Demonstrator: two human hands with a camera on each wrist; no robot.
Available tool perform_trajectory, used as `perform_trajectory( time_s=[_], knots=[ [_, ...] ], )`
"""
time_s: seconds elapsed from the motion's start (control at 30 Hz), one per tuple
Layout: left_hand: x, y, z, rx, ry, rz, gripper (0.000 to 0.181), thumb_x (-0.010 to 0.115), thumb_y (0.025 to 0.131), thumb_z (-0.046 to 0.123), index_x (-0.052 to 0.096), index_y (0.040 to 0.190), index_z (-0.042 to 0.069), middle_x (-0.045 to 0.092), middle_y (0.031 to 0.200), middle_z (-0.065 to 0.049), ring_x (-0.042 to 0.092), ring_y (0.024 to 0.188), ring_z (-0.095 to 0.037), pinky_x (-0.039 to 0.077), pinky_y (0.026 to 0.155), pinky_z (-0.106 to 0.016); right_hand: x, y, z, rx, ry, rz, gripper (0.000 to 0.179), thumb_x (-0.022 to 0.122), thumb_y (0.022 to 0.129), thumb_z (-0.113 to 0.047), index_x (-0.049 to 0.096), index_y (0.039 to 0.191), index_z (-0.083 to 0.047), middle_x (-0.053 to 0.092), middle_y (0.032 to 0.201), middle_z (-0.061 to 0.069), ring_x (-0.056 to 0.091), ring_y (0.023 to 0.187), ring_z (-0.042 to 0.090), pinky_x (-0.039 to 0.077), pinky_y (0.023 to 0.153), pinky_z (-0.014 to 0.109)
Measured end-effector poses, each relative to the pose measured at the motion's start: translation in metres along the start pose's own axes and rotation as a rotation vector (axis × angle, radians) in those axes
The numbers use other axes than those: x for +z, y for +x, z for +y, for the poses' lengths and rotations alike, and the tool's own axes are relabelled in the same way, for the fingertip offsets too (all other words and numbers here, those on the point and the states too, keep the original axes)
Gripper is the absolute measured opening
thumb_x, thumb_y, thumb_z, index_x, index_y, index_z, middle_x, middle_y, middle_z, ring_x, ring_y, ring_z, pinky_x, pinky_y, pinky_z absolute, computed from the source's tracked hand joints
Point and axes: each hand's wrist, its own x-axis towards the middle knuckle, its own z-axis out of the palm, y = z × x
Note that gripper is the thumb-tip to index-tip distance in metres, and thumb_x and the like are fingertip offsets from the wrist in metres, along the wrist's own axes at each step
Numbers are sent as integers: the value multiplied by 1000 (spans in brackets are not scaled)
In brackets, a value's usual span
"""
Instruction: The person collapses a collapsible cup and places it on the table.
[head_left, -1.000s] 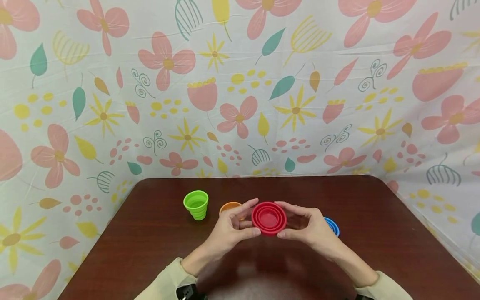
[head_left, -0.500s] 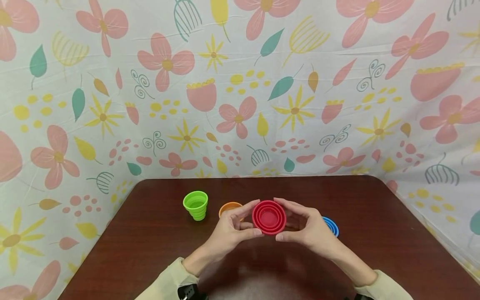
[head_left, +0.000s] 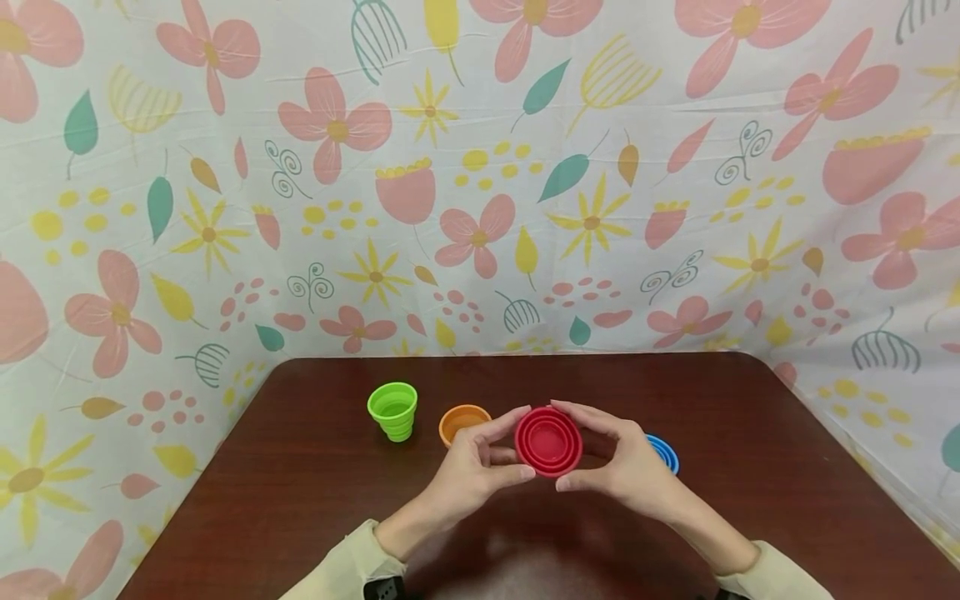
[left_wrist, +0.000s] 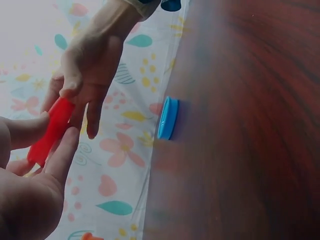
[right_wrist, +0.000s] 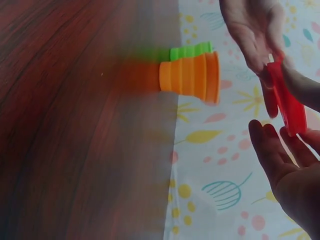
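Thumb and fingers of the left hand (head_left: 474, 467) are bent in a loose arc, partly open, with the thumb on the near face of a red cup (head_left: 548, 442) and a finger on its far face. The right hand (head_left: 628, 463) mirrors it from the other side, its thumb tip and index finger meeting the rim while the other fingers fan out behind. Between them the red cup is folded flat, its nested rings turned toward the head camera, raised clear of the brown desk (head_left: 757, 483). Past the left hand stands an orange cup (head_left: 455, 419), drawn out tall and partly covered in the head view; left of it is a green cup (head_left: 393, 408), also extended and upright. A blue cup (head_left: 663, 452), folded flat on the desk, shows partly from behind the right hand.
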Motion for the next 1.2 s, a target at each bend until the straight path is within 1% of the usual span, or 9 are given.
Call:
perform_trajectory(
  time_s=[0.17,0.3,0.5,0.6,0.7,0.77,0.83,1.0,1.2],
  knots=[
    [7,1,-6,-13,35,16,74,74,91,-11,47,158,4,61,146,-17,74,102,-20,60,91,-35,-3,-4,5,31,-107,15,91,98,72,-7,58,152,-19,57,151,11,65,123,25,60,91,36],
    [13,3,-14,-12,47,41,71,72,92,-11,46,158,2,61,144,-20,74,103,-24,60,91,-30,-8,-5,11,41,-178,21,90,100,71,-13,59,151,-18,59,149,10,68,115,23,62,87,36],
    [24,7,-23,-20,23,101,75,72,92,-10,42,160,1,57,150,-18,70,114,-31,58,93,-29,-16,-3,18,62,-156,7,87,100,71,-13,60,149,-14,62,144,11,70,109,23,64,79,42],
    [29,10,-27,-37,2,132,82,74,91,-8,37,163,4,52,156,-14,68,119,-30,58,94,-29,-21,0,22,66,-163,11,85,100,71,-15,62,147,-11,65,141,11,71,109,23,64,79,42],
    [34,13,-32,-62,22,172,85,76,91,-4,34,164,6,50,157,-11,66,122,-27,58,94,-29,-26,4,28,66,-195,21,83,100,71,-17,63,145,-7,68,136,12,72,106,22,64,81,38],
    [35,15,-35,-76,50,201,84,76,92,-1,34,164,7,50,155,-12,65,124,-27,58,95,-31,-30,7,32,70,-222,25,82,100,72,-18,63,144,-6,70,134,11,72,105,22,63,83,35],
    [37,18,-38,-90,87,223,82,76,93,3,35,164,7,50,155,-12,63,127,-28,56,101,-37,-34,9,37,82,-237,20,81,99,73,-18,63,145,-4,71,131,11,72,107,24,62,85,33],
    [40,24,-43,-91,173,258,79,77,96,9,36,163,4,47,159,-16,57,135,-34,44,113,-54,-41,15,45,128,-250,1,78,97,77,-19,62,146,-4,71,132,12,66,118,31,60,91,35],
    [42,31,-49,-121,256,285,78,77,96,12,37,163,3,48,158,-16,55,137,-35,43,114,-54,-48,22,56,161,-262,-10,77,95,79,-18,61,146,-2,70,133,15,62,122,37,61,89,37]
  ],
)
